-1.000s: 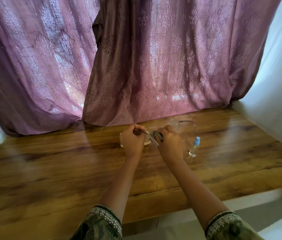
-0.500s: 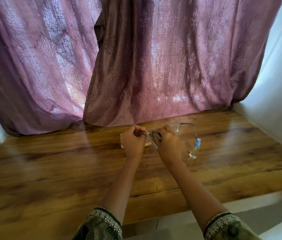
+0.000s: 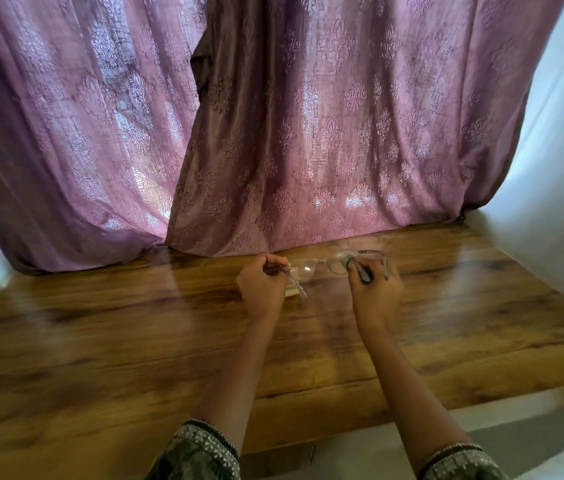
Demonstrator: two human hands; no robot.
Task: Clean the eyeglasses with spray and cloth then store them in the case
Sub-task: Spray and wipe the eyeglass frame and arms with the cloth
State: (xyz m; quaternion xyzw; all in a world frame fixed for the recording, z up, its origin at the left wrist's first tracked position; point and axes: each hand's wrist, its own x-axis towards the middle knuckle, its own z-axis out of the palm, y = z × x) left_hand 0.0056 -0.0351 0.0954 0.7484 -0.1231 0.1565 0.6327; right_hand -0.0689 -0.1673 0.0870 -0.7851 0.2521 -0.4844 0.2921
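**Grip state.** The left hand [image 3: 262, 285] is gripping the thin, metal-framed, clear-lens eyeglasses [image 3: 308, 270] at their left end, with the fingers curled round the frame by the temple hinge. The right hand [image 3: 374, 293] is pinching a small grey-green cleaning cloth [image 3: 345, 263] and pressing it onto the right lens.

**Location.** The eyeglasses are being held just above the brown wood-grain table [image 3: 135, 341]. They are at its far centre, near the hem of the purple patterned curtain [image 3: 308, 133].

**Governing relation.** The long axis of the frame is running left to right and spanning the gap between the two hands. Both temples are unfolded and pointing toward the near side. The cloth grip is sitting at the right end of this axis. The left lens is lying bare to the left of the cloth, just beside the left hand.

**Judgement.** The wiping step appears to be in progress. To reach the bare lens, the right hand would carry the cloth leftward along the frame axis while the left hand steadies the frame.

**Unresolved.** A pale shallow object [image 3: 292, 292] is lying on the table, partly hidden behind the left hand. It cannot be told whether this is the case. No spray bottle is visible.
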